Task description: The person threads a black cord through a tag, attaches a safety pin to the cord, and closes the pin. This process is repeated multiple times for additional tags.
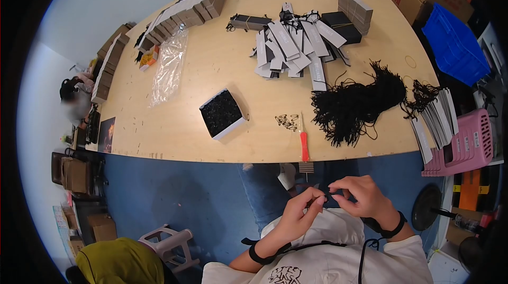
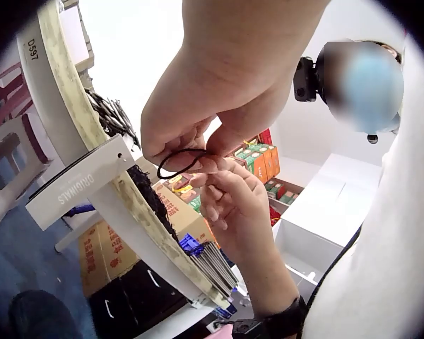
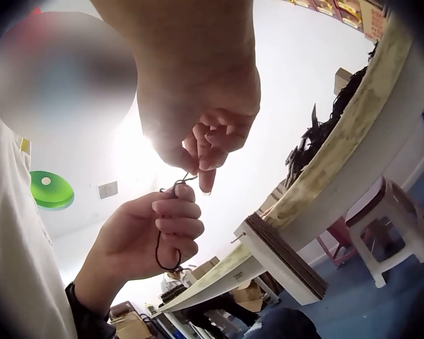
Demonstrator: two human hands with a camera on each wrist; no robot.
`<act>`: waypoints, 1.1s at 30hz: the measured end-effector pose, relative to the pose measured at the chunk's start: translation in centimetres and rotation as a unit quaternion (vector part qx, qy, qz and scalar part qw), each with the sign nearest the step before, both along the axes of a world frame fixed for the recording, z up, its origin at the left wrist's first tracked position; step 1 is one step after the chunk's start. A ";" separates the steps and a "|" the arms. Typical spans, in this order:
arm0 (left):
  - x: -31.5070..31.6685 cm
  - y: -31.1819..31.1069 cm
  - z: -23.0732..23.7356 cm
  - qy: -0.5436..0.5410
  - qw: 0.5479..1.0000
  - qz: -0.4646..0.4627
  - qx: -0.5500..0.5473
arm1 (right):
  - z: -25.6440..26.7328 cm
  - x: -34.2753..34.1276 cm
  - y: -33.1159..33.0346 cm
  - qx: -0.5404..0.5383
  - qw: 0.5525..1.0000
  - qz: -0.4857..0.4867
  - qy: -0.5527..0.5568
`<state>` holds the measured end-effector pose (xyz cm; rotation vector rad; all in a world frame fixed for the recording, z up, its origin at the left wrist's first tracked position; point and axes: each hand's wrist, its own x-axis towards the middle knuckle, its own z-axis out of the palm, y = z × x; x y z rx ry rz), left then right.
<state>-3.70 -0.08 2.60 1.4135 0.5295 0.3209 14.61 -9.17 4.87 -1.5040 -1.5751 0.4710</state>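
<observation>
Above my lap, both hands work on a thin black cord (image 3: 158, 244). My left hand (image 1: 301, 215) pinches it between thumb and fingers; in the right wrist view a loop of it hangs over that hand's curled fingers. Fingertips of my right hand (image 1: 365, 197) pinch the cord close to the left ones. The loop (image 2: 162, 168) also shows in the left wrist view. Just beyond my hands, a stack of tags (image 3: 286, 265) juts out at the table edge; its top tag (image 2: 74, 185) is white with printed letters.
On the table (image 1: 254, 141) are a white box of small black pieces (image 1: 222, 115), a red-handled tool (image 1: 304, 146), a heap of black cords (image 1: 360, 101) and piled tags (image 1: 296, 46). A pink basket (image 1: 471, 144) stands right, a stool (image 1: 172, 247) left. Another person (image 1: 78, 101) is far left.
</observation>
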 end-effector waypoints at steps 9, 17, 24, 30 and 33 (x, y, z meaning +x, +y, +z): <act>0.2 0.2 0.5 0.001 0.999 -0.009 0.052 | -0.9 0.7 0.4 0.052 0.996 0.065 0.020; 0.1 0.2 0.6 0.013 0.995 0.001 0.102 | 0.1 0.2 -0.4 -0.029 0.998 0.027 0.044; 0.1 0.2 0.8 0.019 0.994 -0.004 0.105 | -0.3 0.3 0.0 0.055 0.998 0.026 -0.002; 0.0 -0.1 0.4 0.015 0.997 -0.013 0.075 | -0.3 0.2 -0.1 0.041 0.999 0.026 -0.011; 0.0 -0.2 0.4 0.013 0.997 -0.017 0.079 | -0.6 0.1 -0.1 0.051 0.998 0.018 -0.009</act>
